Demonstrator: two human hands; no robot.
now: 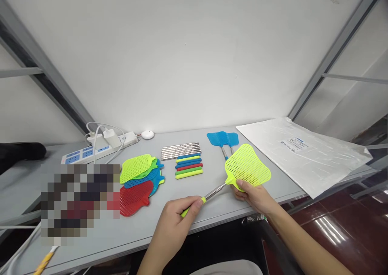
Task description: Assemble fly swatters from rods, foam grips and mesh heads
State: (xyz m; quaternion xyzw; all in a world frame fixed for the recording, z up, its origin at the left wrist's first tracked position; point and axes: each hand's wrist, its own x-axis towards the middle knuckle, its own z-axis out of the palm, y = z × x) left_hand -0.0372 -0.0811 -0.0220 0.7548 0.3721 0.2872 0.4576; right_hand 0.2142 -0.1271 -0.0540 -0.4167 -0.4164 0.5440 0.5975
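yellow-green perforated plastic swatter (230, 178) near front edge of grey bench (133, 228), left hand (178, 218) wrapped round handle (184, 213), right hand (254, 195) pinching mesh head (249, 165)

White package (306, 166), blue-and-black printed label (296, 143), lettering too small to read
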